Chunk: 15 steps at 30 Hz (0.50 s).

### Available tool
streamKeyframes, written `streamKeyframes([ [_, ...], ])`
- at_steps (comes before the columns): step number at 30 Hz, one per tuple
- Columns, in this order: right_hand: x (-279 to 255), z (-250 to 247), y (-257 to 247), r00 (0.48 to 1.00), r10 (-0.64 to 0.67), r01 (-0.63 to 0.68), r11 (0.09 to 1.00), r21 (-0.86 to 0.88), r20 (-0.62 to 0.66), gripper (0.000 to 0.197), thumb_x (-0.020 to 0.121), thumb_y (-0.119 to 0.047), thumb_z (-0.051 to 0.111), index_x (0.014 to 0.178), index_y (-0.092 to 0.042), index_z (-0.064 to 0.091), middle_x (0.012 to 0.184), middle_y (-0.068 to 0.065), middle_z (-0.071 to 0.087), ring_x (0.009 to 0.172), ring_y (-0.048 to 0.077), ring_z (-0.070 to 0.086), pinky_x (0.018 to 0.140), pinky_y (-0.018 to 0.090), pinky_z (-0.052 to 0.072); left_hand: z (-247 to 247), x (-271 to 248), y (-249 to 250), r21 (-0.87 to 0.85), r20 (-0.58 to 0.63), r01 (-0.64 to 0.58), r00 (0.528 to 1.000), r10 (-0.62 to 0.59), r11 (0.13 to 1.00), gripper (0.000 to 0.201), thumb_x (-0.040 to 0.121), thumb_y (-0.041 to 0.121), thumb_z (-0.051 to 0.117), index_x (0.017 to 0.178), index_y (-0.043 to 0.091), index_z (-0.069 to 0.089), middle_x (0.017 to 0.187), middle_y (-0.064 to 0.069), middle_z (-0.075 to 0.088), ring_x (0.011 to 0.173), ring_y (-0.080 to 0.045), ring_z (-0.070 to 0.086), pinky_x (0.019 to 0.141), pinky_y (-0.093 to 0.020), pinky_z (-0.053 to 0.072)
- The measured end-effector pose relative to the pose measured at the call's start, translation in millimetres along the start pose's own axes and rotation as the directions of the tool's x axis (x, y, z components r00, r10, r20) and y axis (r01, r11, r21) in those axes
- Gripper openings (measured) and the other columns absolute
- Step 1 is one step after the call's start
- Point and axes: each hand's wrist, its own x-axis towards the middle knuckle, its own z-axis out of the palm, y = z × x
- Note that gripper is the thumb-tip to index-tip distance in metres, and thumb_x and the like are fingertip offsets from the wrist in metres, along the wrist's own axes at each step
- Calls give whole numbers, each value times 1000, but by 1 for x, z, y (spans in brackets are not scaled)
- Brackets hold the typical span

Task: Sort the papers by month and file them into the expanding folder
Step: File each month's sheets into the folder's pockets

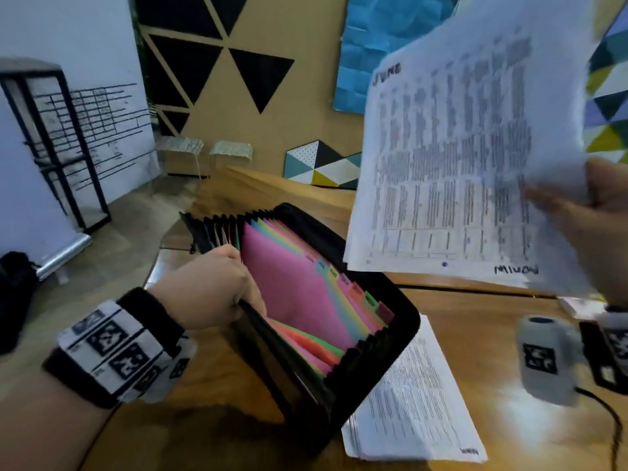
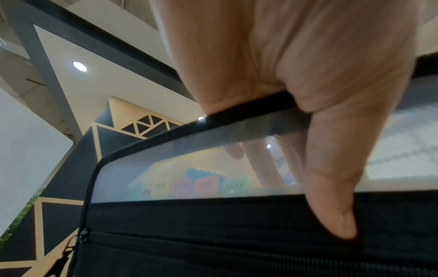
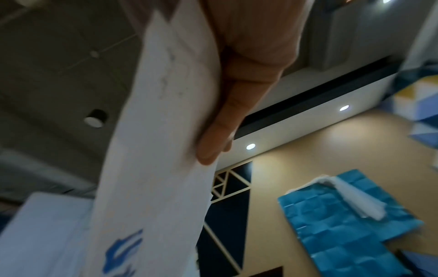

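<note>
A black expanding folder [image 1: 380, 311] stands open on the wooden table [image 1: 475, 314], showing coloured dividers [image 1: 292, 283] with month tabs [image 1: 343, 280]. My left hand [image 1: 217, 287] grips its near wall at the top edge; in the left wrist view the thumb [image 2: 331, 187] lies over the mesh front pocket [image 2: 177, 159]. My right hand [image 1: 591, 212] holds a printed sheet headed JUNE [image 1: 455, 158] up in the air to the right of the folder. In the right wrist view the fingers [image 3: 237, 105] pinch that sheet [image 3: 151, 168] edge-on.
Beside the folder on the table lies a pile of printed papers [image 1: 414, 402]. A grey device with a marker [image 1: 543, 358] and its cable sit at the right. Two stools [image 1: 204, 151] and a black metal rack [image 1: 51, 141] stand beyond the table.
</note>
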Motion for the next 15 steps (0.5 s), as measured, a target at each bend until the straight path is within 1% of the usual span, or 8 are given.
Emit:
streamKeyframes([
  [1,5,8,-11,1000,-28,28,999,16,-6,24,81,-46,64,84,-22,61,71,7,62,59,14,57,57,26,51,-4,1,3,-3,-12,-4,1000,4,1000,28,52,21,61,66,45,65,66,32,62,60,9,55,77,-19,31],
  [2,7,17,-22,999,-38,37,999,32,13,24,82,-37,65,80,-14,59,66,5,59,53,10,51,51,17,45,-5,2,6,-8,-7,1,1000,-1,1000,29,53,21,59,66,45,66,67,31,63,62,7,58,77,-19,31],
  [3,11,27,-34,997,-58,57,998,26,48,24,83,-29,66,75,-9,55,61,4,54,49,11,44,46,13,37,-5,3,8,-12,3,0,1000,0,1000,30,58,21,55,71,45,69,71,30,66,65,5,61,79,-21,32],
  [5,10,45,-56,981,-164,170,984,-51,107,25,84,-21,65,69,-7,50,55,-3,45,45,11,35,46,11,35,-6,3,10,-14,4,-5,1000,5,1000,36,66,28,43,80,44,72,77,25,70,69,-1,64,80,-27,34],
  [7,4,59,-76,954,-262,276,958,-84,144,26,84,-16,64,66,-10,45,50,-10,35,45,3,34,47,7,34,-7,2,11,-25,3,-6,1000,6,1000,39,66,33,39,82,41,73,77,22,71,69,-3,65,78,-29,46],
  [9,-2,74,-81,925,-295,321,944,-75,241,29,84,-15,63,65,-13,42,48,-11,31,44,-1,32,44,10,32,-10,2,14,-33,-5,4,1000,-4,999,37,66,33,43,84,39,74,77,21,71,70,-1,65,74,-30,52],
  [12,-18,90,-77,873,-281,341,936,-88,399,30,83,-17,65,64,-18,41,46,-12,31,44,1,33,45,13,23,-12,0,20,-44,-6,58,998,-58,997,33,61,26,56,86,36,74,79,20,71,74,-3,65,76,-29,51],
  [15,-22,87,-69,842,-219,319,939,-127,492,22,82,-19,66,65,-15,52,49,-8,39,50,17,46,48,24,28,-13,1,20,-6,-1,83,997,-83,997,36,59,26,55,89,33,74,82,15,72,77,-7,66,79,-28,47],
])
